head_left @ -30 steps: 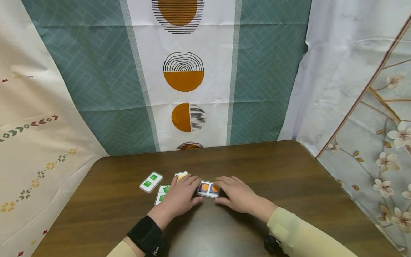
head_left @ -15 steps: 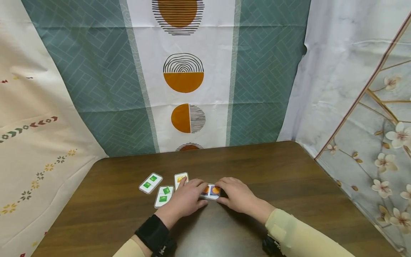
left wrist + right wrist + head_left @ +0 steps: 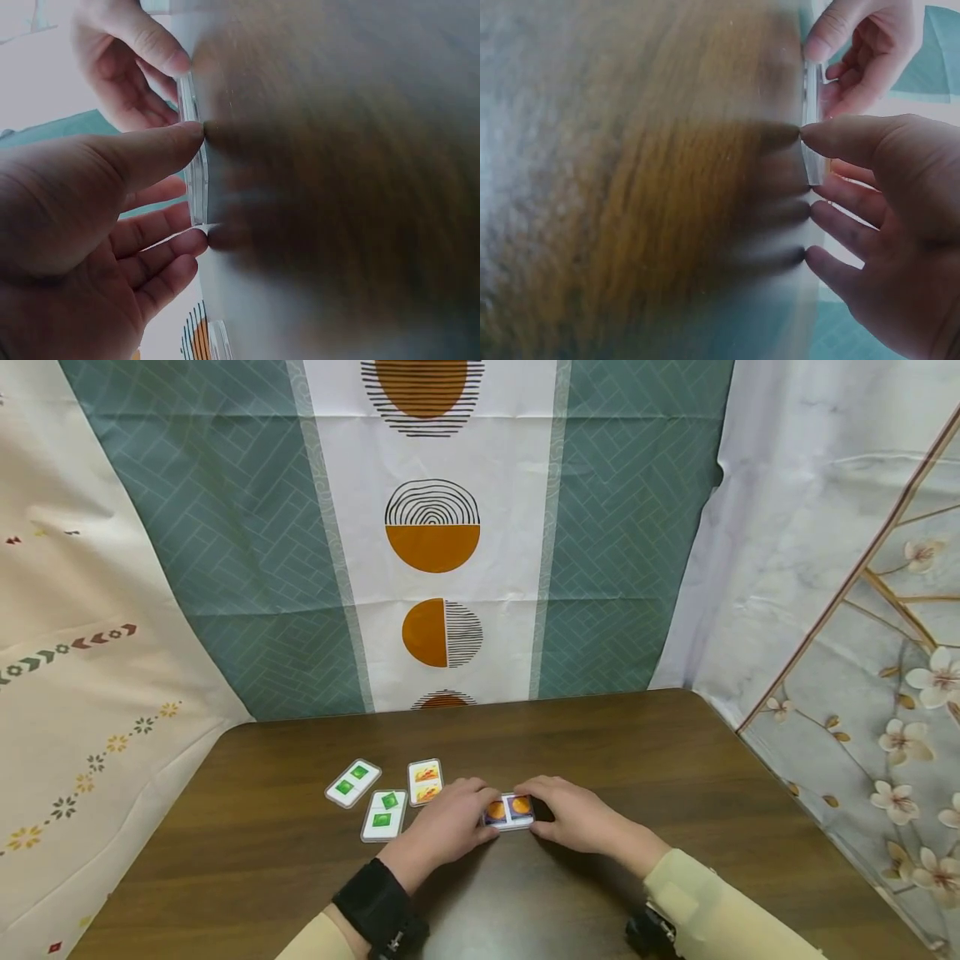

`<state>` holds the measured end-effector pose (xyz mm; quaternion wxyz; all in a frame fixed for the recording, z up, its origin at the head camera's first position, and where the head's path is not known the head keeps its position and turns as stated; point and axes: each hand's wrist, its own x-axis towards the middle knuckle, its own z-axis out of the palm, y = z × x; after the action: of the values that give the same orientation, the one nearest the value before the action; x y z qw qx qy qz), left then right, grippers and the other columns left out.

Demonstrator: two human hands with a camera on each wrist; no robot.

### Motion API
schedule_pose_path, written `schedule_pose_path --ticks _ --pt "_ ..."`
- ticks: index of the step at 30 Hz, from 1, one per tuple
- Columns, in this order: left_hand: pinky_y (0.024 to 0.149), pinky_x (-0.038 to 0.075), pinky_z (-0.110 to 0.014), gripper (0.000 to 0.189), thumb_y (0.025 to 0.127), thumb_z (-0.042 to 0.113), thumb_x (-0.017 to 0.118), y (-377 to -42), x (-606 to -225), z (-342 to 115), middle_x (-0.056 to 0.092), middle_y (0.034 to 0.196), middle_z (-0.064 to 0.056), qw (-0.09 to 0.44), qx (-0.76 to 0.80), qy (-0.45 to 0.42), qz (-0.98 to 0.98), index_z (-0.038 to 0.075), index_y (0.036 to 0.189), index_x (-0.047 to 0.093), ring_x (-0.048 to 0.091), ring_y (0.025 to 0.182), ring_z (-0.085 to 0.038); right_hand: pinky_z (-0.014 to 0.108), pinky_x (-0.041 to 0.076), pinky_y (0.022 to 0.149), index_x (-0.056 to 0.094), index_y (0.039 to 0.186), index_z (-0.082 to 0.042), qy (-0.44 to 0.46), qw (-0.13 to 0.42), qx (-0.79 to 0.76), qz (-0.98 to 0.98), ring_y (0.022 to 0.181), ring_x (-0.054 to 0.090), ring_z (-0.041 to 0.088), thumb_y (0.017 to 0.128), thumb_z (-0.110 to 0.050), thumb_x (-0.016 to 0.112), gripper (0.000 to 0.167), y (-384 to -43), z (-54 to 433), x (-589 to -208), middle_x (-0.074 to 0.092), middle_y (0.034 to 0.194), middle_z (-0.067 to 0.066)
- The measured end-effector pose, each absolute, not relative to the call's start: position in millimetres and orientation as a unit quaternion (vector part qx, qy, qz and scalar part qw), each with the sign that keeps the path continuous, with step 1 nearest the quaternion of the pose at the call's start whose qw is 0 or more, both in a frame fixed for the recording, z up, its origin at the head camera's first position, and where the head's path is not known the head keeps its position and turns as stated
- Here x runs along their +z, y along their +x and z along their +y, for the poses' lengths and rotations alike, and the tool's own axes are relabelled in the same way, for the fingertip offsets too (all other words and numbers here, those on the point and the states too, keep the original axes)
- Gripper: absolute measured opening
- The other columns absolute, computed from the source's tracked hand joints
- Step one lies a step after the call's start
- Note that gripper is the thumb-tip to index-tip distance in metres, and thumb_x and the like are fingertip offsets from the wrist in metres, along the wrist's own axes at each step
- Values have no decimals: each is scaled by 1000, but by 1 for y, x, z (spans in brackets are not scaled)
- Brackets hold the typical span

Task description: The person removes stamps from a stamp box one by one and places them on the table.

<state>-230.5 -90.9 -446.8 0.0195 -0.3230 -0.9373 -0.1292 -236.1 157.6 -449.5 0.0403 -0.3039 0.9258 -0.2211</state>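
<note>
Both hands hold a small clear-edged card (image 3: 508, 811) with two orange discs on purple, low over the table. At its left end, my left hand (image 3: 448, 821) pinches it between thumb and fingertips. My right hand (image 3: 581, 817) does the same at the right end, covering that edge. Seen edge-on in the left wrist view, the card (image 3: 196, 180) shows layered clear edges between the thumb and fingers. In the right wrist view, the right thumb sits at the near edge of the card (image 3: 811, 161), while the outer fingertips touch the tabletop beyond its end.
Left of the hands lie two cards with green squares, one tilted (image 3: 353, 783) and one nearer me (image 3: 384, 816). A card with orange-yellow pictures (image 3: 425, 782) lies beside the left fingers. Patterned cloths hang behind and beside the brown table (image 3: 600, 735).
My left hand has moved right, off the orange-yellow card, and taken the left end of the disc card. The disc card and my right hand have shifted slightly right.
</note>
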Motion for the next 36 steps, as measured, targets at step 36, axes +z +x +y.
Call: schedule_pose_path --ticks 36 --pt "96 56 -38 44 95 26 91 -233 -444 -74 73 129 -7 3 -143 -328 -934 7 131 75 65 111 -20 55 53 103 66 147 -4 -267 54 -294 916 125 59 32 92 -23 93 64 -238 170 -454 63 140 12"
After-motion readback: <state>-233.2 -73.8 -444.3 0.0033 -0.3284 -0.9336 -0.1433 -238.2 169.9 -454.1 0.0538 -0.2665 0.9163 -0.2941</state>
